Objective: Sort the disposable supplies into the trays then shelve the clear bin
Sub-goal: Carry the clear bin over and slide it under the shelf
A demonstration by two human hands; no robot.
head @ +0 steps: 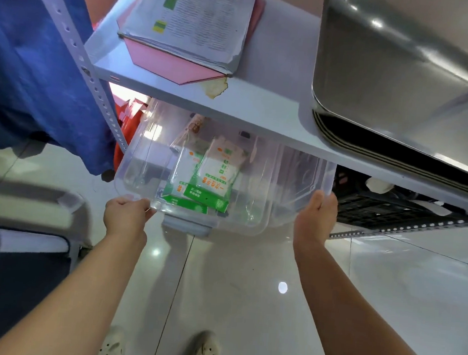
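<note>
A clear plastic bin (pixel 277 186) sits partly under a white shelf board (pixel 260 115), its near end sticking out over the floor. Inside lie packs of disposable supplies with green and white print (pixel 207 175). My left hand (pixel 126 215) grips the bin's near left corner rim. On the near right corner, my right hand (pixel 318 214) presses flat against the wall, fingers pointing up. A grey latch (pixel 187 225) hangs at the bin's near end.
On the shelf above lie a stack of papers on a pink folder (pixel 193 34) and stacked steel trays (pixel 403 78). A black crate (pixel 387 209) sits right of the bin. Blue cloth (pixel 32 57) hangs at the left by the perforated upright (pixel 94 82). Tiled floor lies below.
</note>
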